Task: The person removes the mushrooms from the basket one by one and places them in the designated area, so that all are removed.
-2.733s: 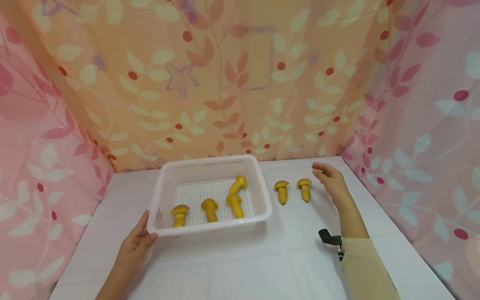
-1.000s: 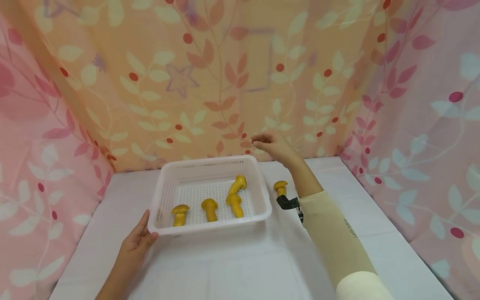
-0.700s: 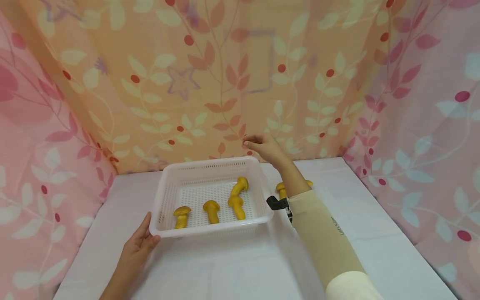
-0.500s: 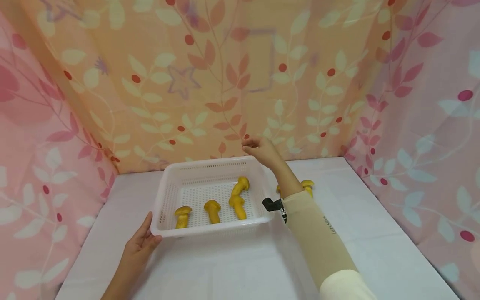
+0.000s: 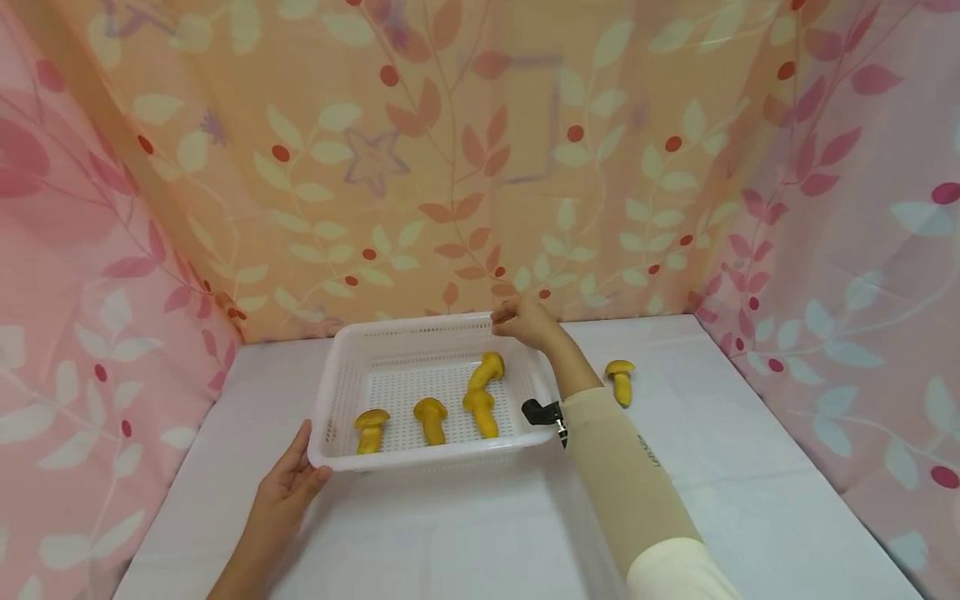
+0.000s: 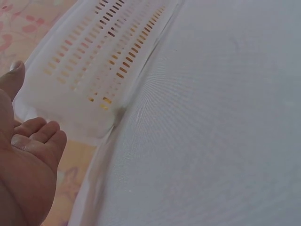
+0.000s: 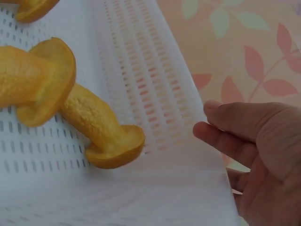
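Observation:
A white perforated plastic basket (image 5: 420, 462) stands on the table with several yellow-brown mushrooms (image 5: 431, 419) inside. My left hand (image 5: 281, 492) holds its near left corner, the thumb on the front side and the fingers along the left side. At the far right corner, my right hand (image 5: 528, 323) has its thumb and index fingertip close at the rim; in the right wrist view the index fingertip (image 7: 201, 129) overlaps the rim and the other fingers are partly behind it. Whether they press on it is unclear. Another mushroom (image 5: 621, 382) lies on the table right of the basket.
The white cloth-covered table (image 5: 450, 542) is bordered by a patterned orange curtain (image 5: 420, 167) behind and pink curtains at both sides. A black wrist-camera mount (image 5: 542, 412) on the right forearm overlaps the basket's right side. The forearm hides part of the table.
My right hand has moved left from beside the loose mushrooms, hovered above the basket's far right corner, then lowered to its rim. The left hand stays at its corner; the view has shifted slightly.

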Demonstrator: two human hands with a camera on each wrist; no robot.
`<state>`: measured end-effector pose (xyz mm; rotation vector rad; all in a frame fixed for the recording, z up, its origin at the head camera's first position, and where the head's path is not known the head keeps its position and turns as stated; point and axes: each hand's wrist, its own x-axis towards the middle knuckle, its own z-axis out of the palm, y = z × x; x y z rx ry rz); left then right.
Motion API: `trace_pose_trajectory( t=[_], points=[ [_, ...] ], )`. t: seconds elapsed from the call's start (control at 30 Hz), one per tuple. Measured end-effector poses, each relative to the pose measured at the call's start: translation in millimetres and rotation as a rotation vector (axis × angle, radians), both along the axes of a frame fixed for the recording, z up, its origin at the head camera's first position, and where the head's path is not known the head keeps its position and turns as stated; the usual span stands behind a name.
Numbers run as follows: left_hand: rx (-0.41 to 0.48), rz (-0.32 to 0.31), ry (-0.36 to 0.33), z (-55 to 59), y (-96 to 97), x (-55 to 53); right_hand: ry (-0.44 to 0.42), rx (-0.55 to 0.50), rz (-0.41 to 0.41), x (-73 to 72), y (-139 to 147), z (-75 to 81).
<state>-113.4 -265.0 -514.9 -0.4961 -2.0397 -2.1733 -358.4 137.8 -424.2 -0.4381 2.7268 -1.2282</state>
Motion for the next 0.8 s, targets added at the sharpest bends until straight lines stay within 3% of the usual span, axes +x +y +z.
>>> trace_pose_trajectory(
  t=[0.5,0.8],
  points=[
    [-0.068,0.047,-0.046,3.5,5.1,3.4,-0.042,0.187,0.038,6.6,-3.2,-10.3],
    [-0.175,0.071,-0.069,10.6,4.6,-0.8,0.014,0.259,0.084,6.3,-3.9,-8.4]
  ],
)
